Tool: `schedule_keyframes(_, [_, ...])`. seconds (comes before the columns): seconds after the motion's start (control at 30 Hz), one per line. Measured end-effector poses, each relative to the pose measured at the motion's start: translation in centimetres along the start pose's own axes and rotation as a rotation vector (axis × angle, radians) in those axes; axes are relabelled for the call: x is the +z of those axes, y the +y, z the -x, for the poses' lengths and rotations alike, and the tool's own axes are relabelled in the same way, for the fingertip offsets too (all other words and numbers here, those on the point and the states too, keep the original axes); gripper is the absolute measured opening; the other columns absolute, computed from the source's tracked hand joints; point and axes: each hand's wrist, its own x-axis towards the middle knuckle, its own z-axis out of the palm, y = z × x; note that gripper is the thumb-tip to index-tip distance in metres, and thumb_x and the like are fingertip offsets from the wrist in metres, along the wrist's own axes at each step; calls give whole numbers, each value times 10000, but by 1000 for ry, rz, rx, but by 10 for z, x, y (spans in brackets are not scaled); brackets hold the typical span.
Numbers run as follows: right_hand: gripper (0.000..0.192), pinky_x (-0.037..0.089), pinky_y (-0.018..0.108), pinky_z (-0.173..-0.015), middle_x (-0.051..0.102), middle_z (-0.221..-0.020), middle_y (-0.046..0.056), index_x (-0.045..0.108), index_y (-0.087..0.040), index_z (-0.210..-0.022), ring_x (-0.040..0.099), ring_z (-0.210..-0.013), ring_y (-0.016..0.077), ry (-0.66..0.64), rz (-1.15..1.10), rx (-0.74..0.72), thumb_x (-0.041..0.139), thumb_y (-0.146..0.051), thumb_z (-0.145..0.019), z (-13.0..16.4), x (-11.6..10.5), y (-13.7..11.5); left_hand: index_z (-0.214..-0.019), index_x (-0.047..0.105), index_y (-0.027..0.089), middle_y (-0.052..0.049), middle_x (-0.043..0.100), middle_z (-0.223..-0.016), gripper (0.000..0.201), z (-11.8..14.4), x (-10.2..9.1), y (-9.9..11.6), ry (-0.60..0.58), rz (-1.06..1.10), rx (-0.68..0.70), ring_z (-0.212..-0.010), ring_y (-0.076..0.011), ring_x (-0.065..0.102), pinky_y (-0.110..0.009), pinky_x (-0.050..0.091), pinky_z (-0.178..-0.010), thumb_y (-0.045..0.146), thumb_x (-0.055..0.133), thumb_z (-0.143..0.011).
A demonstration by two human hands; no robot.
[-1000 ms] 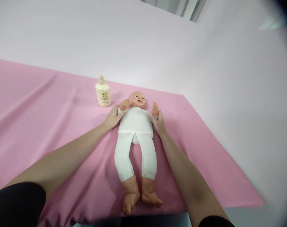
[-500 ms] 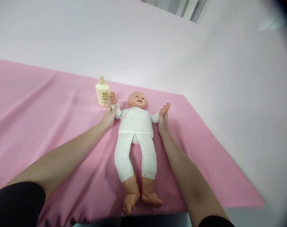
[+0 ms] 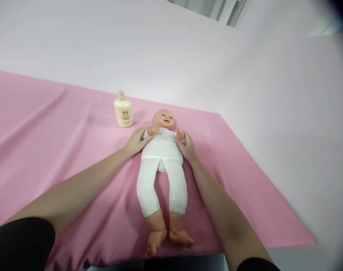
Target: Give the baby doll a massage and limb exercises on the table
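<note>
A baby doll [image 3: 162,148] in a white top and trousers lies on its back, head away from me and bare feet towards me. My left hand [image 3: 137,142] is closed round the doll's arm on the left, thumb towards its chest. On the other side, my right hand [image 3: 187,147] grips the doll's other arm the same way. Both of the doll's forearms are bent in, its small hands resting near the top of the chest. Some of my fingers are hidden behind the doll's arms.
A cream-coloured pump bottle [image 3: 123,111] with a dark printed label stands upright beyond my left hand. Under everything is a pink cloth [image 3: 75,139] with creases, its right edge slanting towards me. A pale wall [image 3: 103,45] rises behind.
Both my hands have moved inward with the doll's arms. The arms were spread out to the sides and are now folded in over the chest. The bottle has not moved.
</note>
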Motion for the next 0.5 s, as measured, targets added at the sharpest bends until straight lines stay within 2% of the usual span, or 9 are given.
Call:
schedule_keyframes(0.2, [391,443,387,-953,607,-1148,61,499,-226,-1170,569,-1038,205,55,-113,107,553,-380,-815,1,-2,-5,-1210,519,174,-90,599,-1178,456,2,-1,6,63,77,-90,-1066,-247,555,-388,412,-957,449,531,-846])
schedule_keyframes(0.5, [400,412,367,-990,556,-1258,60,475,-243,-1195,538,-1123,194,87,-143,133,553,-370,-824,0,-2,0,-1194,512,160,-88,598,-1162,437,1,-1,2,73,130,-113,-1048,-234,555,-365,415,-941,439,516,-858])
